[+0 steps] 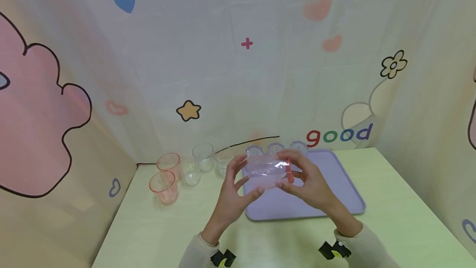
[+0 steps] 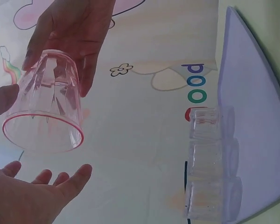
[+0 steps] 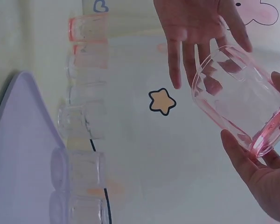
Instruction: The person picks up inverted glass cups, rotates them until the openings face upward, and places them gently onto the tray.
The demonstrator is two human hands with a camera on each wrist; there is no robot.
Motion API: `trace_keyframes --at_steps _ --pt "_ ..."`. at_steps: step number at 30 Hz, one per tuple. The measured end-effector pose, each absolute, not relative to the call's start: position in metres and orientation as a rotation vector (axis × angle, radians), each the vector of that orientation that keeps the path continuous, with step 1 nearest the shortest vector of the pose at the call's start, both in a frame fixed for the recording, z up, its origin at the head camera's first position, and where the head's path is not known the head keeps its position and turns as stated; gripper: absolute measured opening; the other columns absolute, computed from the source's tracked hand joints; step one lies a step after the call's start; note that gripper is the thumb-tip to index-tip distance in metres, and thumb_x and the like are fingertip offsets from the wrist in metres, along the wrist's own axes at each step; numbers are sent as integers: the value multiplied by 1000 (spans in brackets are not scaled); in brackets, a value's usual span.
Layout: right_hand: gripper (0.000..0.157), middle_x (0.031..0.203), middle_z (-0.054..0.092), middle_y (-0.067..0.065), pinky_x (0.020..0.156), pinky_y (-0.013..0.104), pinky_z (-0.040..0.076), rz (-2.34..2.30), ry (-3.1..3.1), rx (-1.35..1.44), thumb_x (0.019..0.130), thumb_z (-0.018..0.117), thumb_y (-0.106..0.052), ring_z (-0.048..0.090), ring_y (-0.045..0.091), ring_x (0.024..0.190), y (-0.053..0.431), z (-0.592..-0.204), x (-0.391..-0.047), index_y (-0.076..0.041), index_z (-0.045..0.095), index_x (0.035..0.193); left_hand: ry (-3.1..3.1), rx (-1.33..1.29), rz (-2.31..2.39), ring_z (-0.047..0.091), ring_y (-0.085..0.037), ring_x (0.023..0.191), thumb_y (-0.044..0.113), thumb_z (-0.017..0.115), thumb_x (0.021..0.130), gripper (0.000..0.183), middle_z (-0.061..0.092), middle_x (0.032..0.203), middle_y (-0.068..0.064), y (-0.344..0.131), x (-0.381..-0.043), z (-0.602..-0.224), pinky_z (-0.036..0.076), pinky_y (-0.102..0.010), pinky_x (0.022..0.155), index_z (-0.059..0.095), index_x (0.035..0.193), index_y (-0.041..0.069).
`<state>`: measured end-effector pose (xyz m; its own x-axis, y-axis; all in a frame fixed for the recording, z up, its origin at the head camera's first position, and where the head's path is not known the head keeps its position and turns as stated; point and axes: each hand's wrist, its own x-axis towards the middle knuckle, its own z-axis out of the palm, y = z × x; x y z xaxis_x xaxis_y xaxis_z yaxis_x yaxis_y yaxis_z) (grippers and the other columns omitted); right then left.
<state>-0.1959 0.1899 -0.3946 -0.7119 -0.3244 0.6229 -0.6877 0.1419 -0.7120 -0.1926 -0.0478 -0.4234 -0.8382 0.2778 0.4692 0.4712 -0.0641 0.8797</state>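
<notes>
A clear pink tumbler (image 1: pixel 265 172) lies sideways in the air over the tray, between the two hands. My right hand (image 1: pixel 311 182) grips its darker pink base, thumb in front and fingers behind. Around the mouth end, my left hand (image 1: pixel 231 199) holds its fingers and thumb spread. The left wrist view shows the pink rim of the tumbler (image 2: pixel 56 100) beside the loosely extended left hand (image 2: pixel 35 196). In the right wrist view the tumbler (image 3: pixel 240 100) appears empty, and the left fingers (image 3: pixel 189 60) reach out straight past its mouth.
A purple tray (image 1: pixel 334 181) lies on the pale green table (image 1: pixel 208 218). Three clear faceted cups (image 1: pixel 276 149) line its back edge. Two pink cups (image 1: pixel 165 191) and several clear glasses (image 1: pixel 191 173) stand at the left. A printed curtain (image 1: pixel 223 61) hangs behind.
</notes>
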Motion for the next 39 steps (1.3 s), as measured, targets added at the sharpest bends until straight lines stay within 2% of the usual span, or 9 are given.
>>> trace_keyframes --at_steps 3,8,14,20,24,30,35,39 --pt "65 136 56 15 89 28 57 1559 -2129 934 80 79 12 62 18 111 198 -391 -198 -2 55 139 -2051 -815 -1996 29 -38 148 14 78 91 82 32 160 -8 -51 -196 -427 42 -44 113 30 157 10" --pt "64 140 54 13 90 23 55 1479 -2178 850 79 82 10 59 12 117 213 -388 -200 -3 58 137 -2120 -751 -1965 32 -34 147 9 76 91 80 33 160 -11 -56 -200 -435 41 -50 112 29 156 5" --pt "63 139 57 7 88 20 53 1280 -2268 785 78 85 3 56 11 118 229 -379 -203 -7 60 135 -2199 -697 -1904 36 -38 145 0 68 93 73 34 160 -13 -62 -210 -451 48 -52 105 32 156 6" --pt "64 140 56 9 87 16 51 1144 -2322 725 79 86 1 52 4 116 245 -376 -207 -7 60 136 -2284 -578 -1920 38 -42 143 1 69 93 71 35 159 -18 -65 -218 -463 50 -55 102 34 155 7" --pt "66 142 56 10 86 14 49 1091 -2356 684 79 87 -1 50 2 116 256 -377 -209 -7 59 138 -2374 -515 -1901 42 -44 140 4 70 93 72 36 157 -20 -66 -224 -473 54 -50 97 35 155 7" --pt "67 138 57 12 83 12 48 1033 -2411 627 80 87 -5 52 9 106 270 -375 -211 -7 57 141 -2477 -474 -1800 49 -45 133 6 72 92 72 42 152 -25 -67 -229 -490 50 -58 100 36 154 7" --pt "67 136 57 12 75 18 52 1007 -2442 596 81 87 -7 53 17 99 281 -374 -215 -10 58 141 -2523 -439 -1763 50 -49 131 5 72 91 71 44 148 -29 -68 -230 -503 46 -61 102 37 153 4" --pt "65 132 59 15 73 19 52 986 -2448 577 80 87 -6 57 26 99 290 -375 -221 -7 58 138 -2567 -423 -1732 49 -51 130 4 72 91 72 44 147 -30 -70 -231 -514 46 -63 102 36 153 2"
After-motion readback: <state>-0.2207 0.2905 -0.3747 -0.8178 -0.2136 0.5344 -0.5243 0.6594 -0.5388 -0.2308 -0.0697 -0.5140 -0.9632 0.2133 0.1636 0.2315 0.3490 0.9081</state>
